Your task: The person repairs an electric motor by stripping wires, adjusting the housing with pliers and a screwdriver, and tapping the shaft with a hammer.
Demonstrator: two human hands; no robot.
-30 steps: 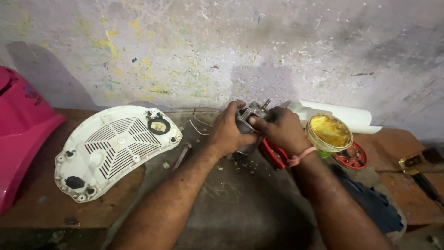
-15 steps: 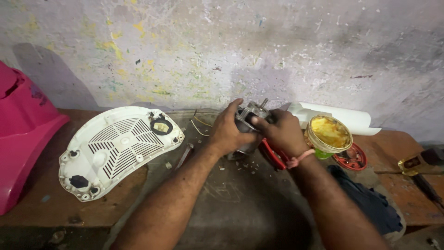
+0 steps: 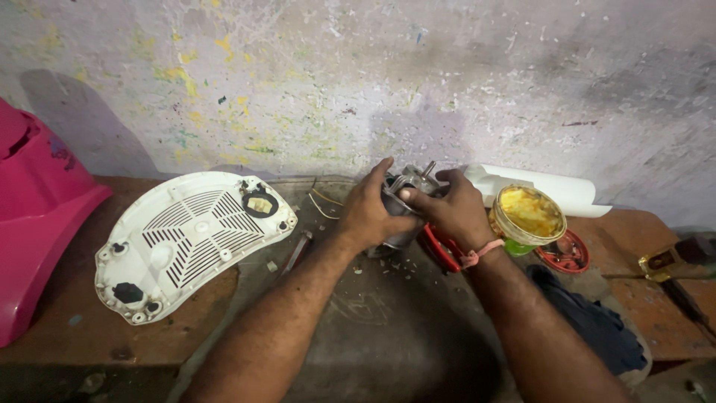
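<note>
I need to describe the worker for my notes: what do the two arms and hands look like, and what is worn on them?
Both forearms are bare, no sleeves or gloves. The right hand has a thin pink thread band at the wrist. The left hand wears nothing visible.

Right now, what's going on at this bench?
A person grips a small metal motor with both hands, left hand on its side, right hand over its top. A white vented cover lies to the left; an open tin of yellow grease sits just right of the hands.
</note>
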